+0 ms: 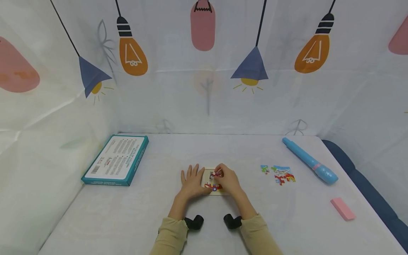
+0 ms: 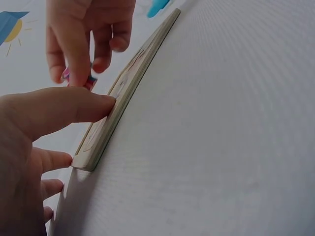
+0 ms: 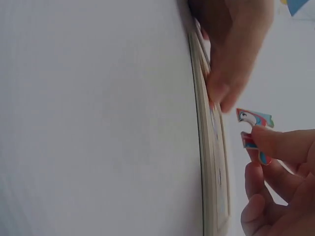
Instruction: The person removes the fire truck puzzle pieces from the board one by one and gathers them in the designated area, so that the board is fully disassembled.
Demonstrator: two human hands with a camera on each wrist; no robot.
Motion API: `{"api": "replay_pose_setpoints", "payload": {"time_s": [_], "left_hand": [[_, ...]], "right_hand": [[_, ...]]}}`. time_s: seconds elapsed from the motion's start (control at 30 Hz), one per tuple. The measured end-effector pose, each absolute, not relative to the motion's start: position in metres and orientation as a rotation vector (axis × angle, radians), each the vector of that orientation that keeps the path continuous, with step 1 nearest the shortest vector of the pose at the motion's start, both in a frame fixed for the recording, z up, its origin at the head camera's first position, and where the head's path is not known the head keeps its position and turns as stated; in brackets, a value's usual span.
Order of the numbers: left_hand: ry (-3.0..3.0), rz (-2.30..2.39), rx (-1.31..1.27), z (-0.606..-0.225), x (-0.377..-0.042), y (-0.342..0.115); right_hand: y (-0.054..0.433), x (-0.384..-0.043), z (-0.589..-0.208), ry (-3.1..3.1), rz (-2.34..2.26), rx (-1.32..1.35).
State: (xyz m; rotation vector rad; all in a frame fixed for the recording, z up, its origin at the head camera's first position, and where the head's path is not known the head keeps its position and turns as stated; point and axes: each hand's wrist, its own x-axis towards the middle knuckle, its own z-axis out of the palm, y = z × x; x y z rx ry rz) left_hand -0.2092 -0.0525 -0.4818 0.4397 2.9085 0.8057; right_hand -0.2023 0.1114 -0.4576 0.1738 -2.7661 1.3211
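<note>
A small wooden puzzle board [image 1: 206, 174] lies flat on the table, with colourful printed parts in its frame. My left hand [image 1: 192, 185] rests at its left side with fingers spread and straight. In the left wrist view, the thumb [image 2: 74, 105] touches the board's near rim and a fingertip meets its corner. Above the board, my right hand [image 1: 227, 180] pinches a puzzle piece [image 3: 251, 118] between thumb and fingers. That piece is red, white and blue with a printed eye, and stands apart from the board in the right wrist view.
Several loose puzzle pieces [image 1: 282, 173] lie to the right, some close together. Beyond them are a blue pen-shaped tube [image 1: 309, 159] and a pink block [image 1: 343, 209]. A teal-edged box [image 1: 116, 159] lies at the back left. Printed cloth hangs behind the table.
</note>
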Motion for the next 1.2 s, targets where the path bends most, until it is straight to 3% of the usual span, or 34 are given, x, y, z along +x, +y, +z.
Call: {"api": "replay_pose_setpoints", "payload": {"time_s": [0.33,1.2], "left_hand": [[2.917,0.799,0.443,-0.480,-0.208,-0.052],[2.908,0.800,0.448,-0.480,-0.207,-0.053]], "right_hand": [[0.144,-0.203,-0.452,-2.781,1.343,-0.057],[0.227,-0.187,-0.448,-2.798,1.409,-0.349]]}}
